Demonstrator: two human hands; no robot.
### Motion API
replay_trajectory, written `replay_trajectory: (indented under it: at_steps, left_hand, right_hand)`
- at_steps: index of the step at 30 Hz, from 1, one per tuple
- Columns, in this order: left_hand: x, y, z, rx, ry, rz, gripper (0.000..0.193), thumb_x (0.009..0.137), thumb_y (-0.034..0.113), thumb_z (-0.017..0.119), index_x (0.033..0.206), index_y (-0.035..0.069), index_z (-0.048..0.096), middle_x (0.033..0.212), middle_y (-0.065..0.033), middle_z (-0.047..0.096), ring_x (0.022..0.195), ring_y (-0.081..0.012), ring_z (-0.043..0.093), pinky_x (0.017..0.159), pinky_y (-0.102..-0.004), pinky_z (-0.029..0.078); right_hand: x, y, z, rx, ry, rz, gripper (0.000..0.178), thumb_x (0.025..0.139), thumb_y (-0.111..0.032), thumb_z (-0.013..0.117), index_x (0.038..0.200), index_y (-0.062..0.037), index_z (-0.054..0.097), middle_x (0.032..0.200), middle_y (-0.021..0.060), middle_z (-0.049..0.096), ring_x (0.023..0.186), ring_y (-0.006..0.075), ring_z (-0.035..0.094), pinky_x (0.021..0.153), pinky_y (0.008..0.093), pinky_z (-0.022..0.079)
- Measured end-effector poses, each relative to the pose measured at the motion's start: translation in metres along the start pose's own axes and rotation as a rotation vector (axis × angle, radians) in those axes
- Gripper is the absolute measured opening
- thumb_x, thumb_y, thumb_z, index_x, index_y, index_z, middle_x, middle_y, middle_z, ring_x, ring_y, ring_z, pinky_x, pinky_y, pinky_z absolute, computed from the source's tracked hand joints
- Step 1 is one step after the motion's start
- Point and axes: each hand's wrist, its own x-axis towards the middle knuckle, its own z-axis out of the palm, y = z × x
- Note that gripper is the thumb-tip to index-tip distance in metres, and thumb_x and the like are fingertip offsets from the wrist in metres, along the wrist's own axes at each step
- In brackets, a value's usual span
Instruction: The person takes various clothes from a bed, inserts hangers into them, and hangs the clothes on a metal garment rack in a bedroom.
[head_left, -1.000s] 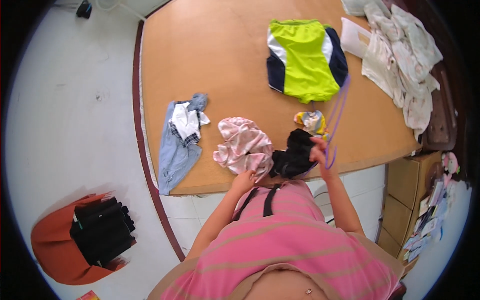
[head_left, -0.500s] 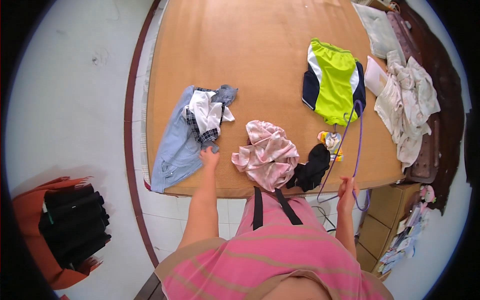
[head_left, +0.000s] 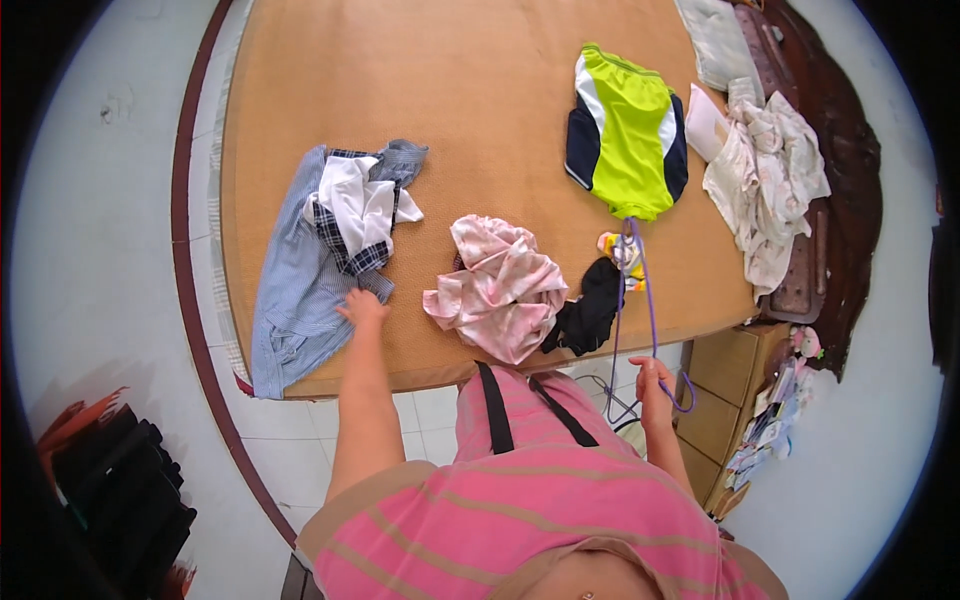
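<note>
My left hand (head_left: 366, 306) lies with its fingers spread at the right edge of a blue-and-white striped shirt (head_left: 285, 295) on the bed. A white cloth garment (head_left: 352, 192) with dark plaid parts (head_left: 335, 238) rests crumpled on top of the shirt. At the bed's front edge, my right hand (head_left: 654, 385) is closed around a purple clothes hanger (head_left: 654, 300), whose hook end points away from me. Between my hands lie a crumpled pink satin garment (head_left: 500, 285) and a black garment (head_left: 590, 310).
Lime-green shorts (head_left: 630, 135) with navy and white sides lie farther right. Near the hanger is a small multicoloured item (head_left: 630, 262). Pale patterned cloth (head_left: 765, 175) is heaped by the headboard (head_left: 850, 180). A drawer cabinet (head_left: 730, 370) stands front right; dark folded cloth (head_left: 120, 490) sits at left.
The whole view has shifted, moving the scene left. My left hand's fingers have spread on the shirt. The hanger has turned more upright in my right hand.
</note>
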Motion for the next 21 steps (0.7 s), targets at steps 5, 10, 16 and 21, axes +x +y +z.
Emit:
replay_trajectory:
  at_steps: [5, 10, 16, 21]
  left_hand:
    - [-0.020, 0.013, 0.051, -0.198, -0.162, 0.132, 0.065, 0.064, 0.026, 0.075, 0.122, 0.012, 0.048, 0.122, -0.0133, 0.047, 0.119, -0.0314, 0.037, 0.098, -0.0464, 0.035]
    - [-0.072, 0.030, 0.066, -0.148, 0.143, 0.195, 0.069, 0.066, 0.016, 0.073, 0.127, 0.018, 0.043, 0.130, -0.0159, 0.038, 0.111, -0.0345, 0.042, 0.089, -0.0413, 0.043]
    - [-0.049, 0.006, 0.080, 0.050, 0.360, 0.204, 0.061, 0.075, 0.000, 0.057, 0.127, 0.030, 0.043, 0.131, -0.0182, 0.031, 0.107, -0.0353, 0.044, 0.083, -0.0397, 0.048]
    - [-0.020, 0.009, 0.082, 0.134, 0.180, 0.215, 0.038, 0.085, 0.013, 0.048, 0.120, 0.028, 0.049, 0.124, -0.0203, 0.039, 0.094, -0.0357, 0.053, 0.078, -0.0411, 0.049]
  right_hand:
    - [0.014, 0.013, 0.025, -0.501, -0.151, -0.288, 0.026, 0.088, -0.027, 0.055, 0.105, -0.0083, 0.060, 0.067, 0.0084, 0.060, 0.062, 0.0190, 0.058, 0.059, 0.0309, 0.045]
    - [0.056, 0.064, 0.056, -0.859, -0.404, -0.166, 0.022, 0.086, -0.024, 0.057, 0.096, -0.0055, 0.062, 0.078, 0.0180, 0.062, 0.073, 0.0339, 0.061, 0.064, 0.0334, 0.046]
    - [0.124, 0.053, 0.064, -0.385, 0.357, -0.293, 0.027, 0.089, -0.028, 0.052, 0.087, -0.0021, 0.056, 0.074, 0.0130, 0.057, 0.070, 0.0245, 0.056, 0.068, 0.0361, 0.043]
    - [0.116, 0.048, 0.022, -0.305, 0.233, -0.406, 0.019, 0.089, -0.023, 0.055, 0.089, -0.0044, 0.058, 0.067, 0.0113, 0.053, 0.061, 0.0155, 0.050, 0.058, 0.0313, 0.041]
